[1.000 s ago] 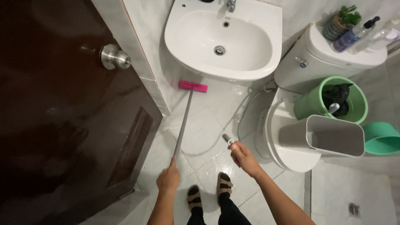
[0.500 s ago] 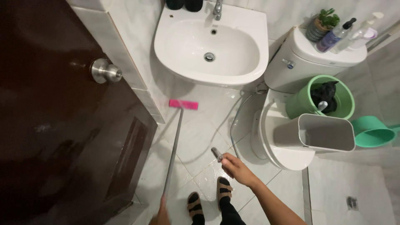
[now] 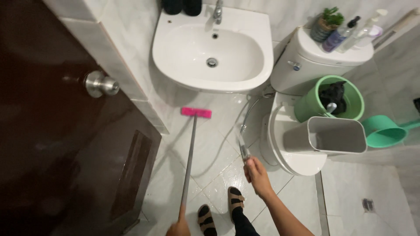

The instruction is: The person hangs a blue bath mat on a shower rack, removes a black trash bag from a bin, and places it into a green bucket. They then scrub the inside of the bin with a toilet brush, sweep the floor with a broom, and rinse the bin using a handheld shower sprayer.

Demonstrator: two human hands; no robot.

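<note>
left hand (image 3: pixel 178 227) low at frame edge, gripping mop handle (image 3: pixel 188 164); right hand (image 3: pixel 257 175) reaching forward, clasping spray hose nozzle (image 3: pixel 244 152).

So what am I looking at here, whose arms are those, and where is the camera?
No machine here: a person wears a camera on the head, looking down at their own arms and sandalled feet in a bathroom. The left hand, at the bottom edge, grips the long handle of a floor brush with a pink head resting on the wet tiled floor. The right hand holds a spray nozzle on a thin hose. Around them are a white sink, a toilet with a grey bin on it, a green bucket and a dark door.
</note>
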